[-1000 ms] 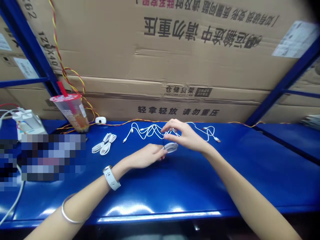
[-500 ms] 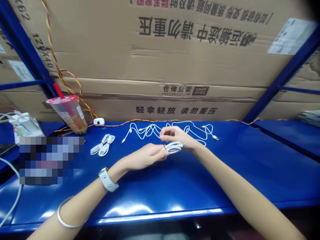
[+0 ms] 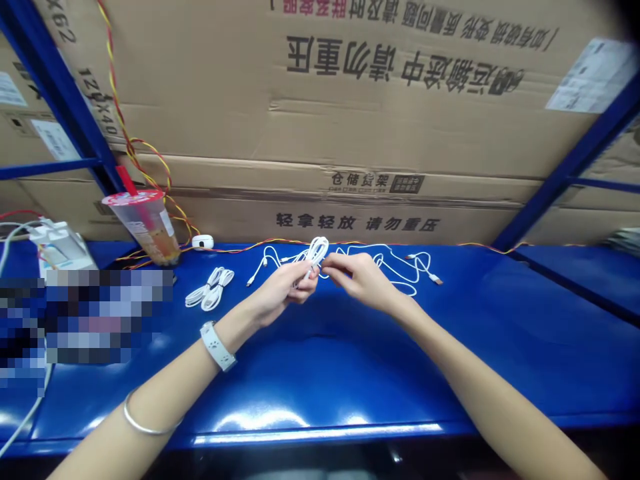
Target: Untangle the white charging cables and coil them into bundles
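1. Left hand [image 3: 283, 292] is closed narrowly, fingers curled around a white cable [image 3: 316, 252] and gathering it into a small upright coil. The loops rise above the fingertips.
2. Right hand [image 3: 361, 280] is in a narrow pinch, thumb and fingertips meeting on a strand of the cable just beside the coil. The two hands are almost touching, with only the cable between them.
3. Cable position: the coil is held just above a blue shelf [image 3: 350, 373], and slack white strands lie in loose curves on the shelf behind both hands. A connector end [image 3: 435, 279] lies to the right, and another [image 3: 249, 283] lies to the left. It is hard to tell where the strands cross.
4. Left of the hands lie two bundled white cables [image 3: 209, 289], side by side. Beyond them stands a plastic cup [image 3: 145, 223] with a red straw, tilted against the cardboard boxes [image 3: 350, 133].
5. A red-and-yellow twisted wire [image 3: 116, 113] runs down the boxes and along the back of the shelf.
6. A watch [image 3: 217, 347] and a bangle [image 3: 145, 417] circle the left arm.
7. A pixelated patch [image 3: 85, 317] hides part of the shelf at left.
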Motion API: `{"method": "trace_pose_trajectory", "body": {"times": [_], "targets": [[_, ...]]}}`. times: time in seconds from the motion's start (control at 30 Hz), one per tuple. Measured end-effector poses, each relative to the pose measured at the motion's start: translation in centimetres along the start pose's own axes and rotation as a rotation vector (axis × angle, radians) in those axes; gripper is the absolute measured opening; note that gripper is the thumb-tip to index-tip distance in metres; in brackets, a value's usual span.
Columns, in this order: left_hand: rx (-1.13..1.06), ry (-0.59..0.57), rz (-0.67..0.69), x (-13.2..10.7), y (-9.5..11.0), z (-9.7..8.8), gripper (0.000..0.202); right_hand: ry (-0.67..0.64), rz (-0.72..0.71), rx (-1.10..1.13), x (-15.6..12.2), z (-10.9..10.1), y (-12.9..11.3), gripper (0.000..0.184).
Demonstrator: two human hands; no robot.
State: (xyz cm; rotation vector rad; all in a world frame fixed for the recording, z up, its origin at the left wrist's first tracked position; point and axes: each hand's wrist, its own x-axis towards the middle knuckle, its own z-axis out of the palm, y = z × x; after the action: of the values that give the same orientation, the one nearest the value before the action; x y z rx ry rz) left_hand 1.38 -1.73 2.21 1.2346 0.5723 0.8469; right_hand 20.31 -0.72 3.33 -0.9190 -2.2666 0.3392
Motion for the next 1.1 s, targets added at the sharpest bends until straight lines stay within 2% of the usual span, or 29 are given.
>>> {"method": "trace_pose_trajectory", "body": {"times": [0.2, 0.33, 0.47, 0.57, 0.7, 0.87, 1.1], "targets": [[0.123, -0.017, -0.011, 0.2, -0.4, -0.4, 0.03, -0.18, -0.025, -0.371, -0.1, -0.2, -0.6, 0.023], [0.211, 0.006, 0.005, 0.4, -0.8, -0.5, 0.032, -0.205, -0.016, -0.463, -0.1, -0.6, -1.1, 0.023], [0.306, 0.072, 0.01, 0.6, -1.3, -0.4, 0.034, -0.201, -0.042, -0.39, -0.2, -0.5, -1.0, 0.024], [0.462, 0.137, 0.076, 0.7, -1.6, -0.5, 0.032, -0.231, -0.039, -0.337, -0.3, -0.1, -0.9, 0.025], [0.672, 0.22, 0.093, 0.7, -1.4, -0.7, 0.023, -0.239, -0.017, -0.26, -0.3, 0.4, -1.0, 0.026], [0.945, 0.17, 0.258, 0.3, -0.6, -0.8, 0.022, -0.213, 0.069, -0.036, 0.0, 0.1, -1.0, 0.025], [1.134, 0.074, 0.279, 0.0, -0.2, -1.0, 0.018, -0.27, 0.198, 0.118, 0.0, -0.3, -0.9, 0.023]]}}
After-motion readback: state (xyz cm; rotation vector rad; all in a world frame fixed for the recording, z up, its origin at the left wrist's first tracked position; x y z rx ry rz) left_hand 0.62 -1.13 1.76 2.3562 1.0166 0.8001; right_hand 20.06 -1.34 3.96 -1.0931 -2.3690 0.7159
